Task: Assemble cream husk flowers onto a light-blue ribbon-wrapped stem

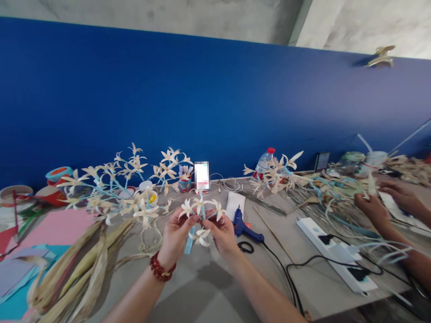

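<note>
Above the table's front part, my left hand [175, 235] and my right hand [221, 234] face each other, fingers closed. Between their fingertips they pinch the pale-blue wrapped stem of a small spray of cream husk flowers [199, 207]. A light-blue strip [189, 241] hangs from the stem beside my left fingers. One bloom points down below my right fingers. Behind my left hand stand larger sprays of similar flowers [111, 172]. A blue glue gun [245, 228] rests just right of my right hand, close to a black ring [245, 247].
Dried corn husks [81, 264] and coloured paper [54, 226] lie at left. A phone [201, 176] and a red-capped bottle [265, 162] stand at the back. At right are a white power strip [336, 255], cables, and another person's hands [373, 204] holding a pale piece.
</note>
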Available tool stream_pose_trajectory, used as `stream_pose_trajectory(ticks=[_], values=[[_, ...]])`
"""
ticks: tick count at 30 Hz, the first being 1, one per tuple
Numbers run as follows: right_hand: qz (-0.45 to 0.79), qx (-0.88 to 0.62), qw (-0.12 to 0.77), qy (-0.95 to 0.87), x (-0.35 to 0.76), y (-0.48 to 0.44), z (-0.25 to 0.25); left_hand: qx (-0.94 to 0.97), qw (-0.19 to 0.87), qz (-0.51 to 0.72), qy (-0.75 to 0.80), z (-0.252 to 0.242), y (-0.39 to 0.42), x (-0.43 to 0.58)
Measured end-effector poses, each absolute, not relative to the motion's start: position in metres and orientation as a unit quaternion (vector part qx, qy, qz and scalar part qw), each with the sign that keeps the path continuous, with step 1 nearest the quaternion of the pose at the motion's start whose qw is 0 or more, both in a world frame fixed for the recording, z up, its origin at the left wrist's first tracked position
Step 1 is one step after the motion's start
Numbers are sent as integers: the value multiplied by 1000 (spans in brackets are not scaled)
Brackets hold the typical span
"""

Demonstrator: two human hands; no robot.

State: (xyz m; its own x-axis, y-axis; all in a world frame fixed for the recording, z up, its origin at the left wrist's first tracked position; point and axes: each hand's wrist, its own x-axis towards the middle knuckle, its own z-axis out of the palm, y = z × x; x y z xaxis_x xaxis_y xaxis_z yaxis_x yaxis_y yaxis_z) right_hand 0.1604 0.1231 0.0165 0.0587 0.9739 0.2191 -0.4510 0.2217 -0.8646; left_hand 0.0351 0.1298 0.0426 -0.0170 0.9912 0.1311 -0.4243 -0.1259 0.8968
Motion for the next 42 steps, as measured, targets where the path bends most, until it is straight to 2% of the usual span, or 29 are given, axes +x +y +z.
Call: stream_pose_trajectory(ticks=[9, 17, 22, 31, 34, 42], values=[[541, -300, 676, -401, 159, 122, 9, 323, 590, 673, 309, 30, 124, 47], [562, -276, 680, -381, 158, 124, 7, 287, 620, 666, 298, 27, 122, 51], [560, -276, 676, -391, 161, 127, 7, 300, 600, 681, 294, 27, 123, 49], [559, -292, 666, -399, 164, 130, 6, 383, 609, 635, 281, 25, 132, 42], [561, -290, 663, -402, 164, 130, 7, 385, 585, 649, 297, 26, 133, 40], [561, -282, 675, -387, 161, 127, 3, 344, 603, 660, 287, 19, 130, 46]])
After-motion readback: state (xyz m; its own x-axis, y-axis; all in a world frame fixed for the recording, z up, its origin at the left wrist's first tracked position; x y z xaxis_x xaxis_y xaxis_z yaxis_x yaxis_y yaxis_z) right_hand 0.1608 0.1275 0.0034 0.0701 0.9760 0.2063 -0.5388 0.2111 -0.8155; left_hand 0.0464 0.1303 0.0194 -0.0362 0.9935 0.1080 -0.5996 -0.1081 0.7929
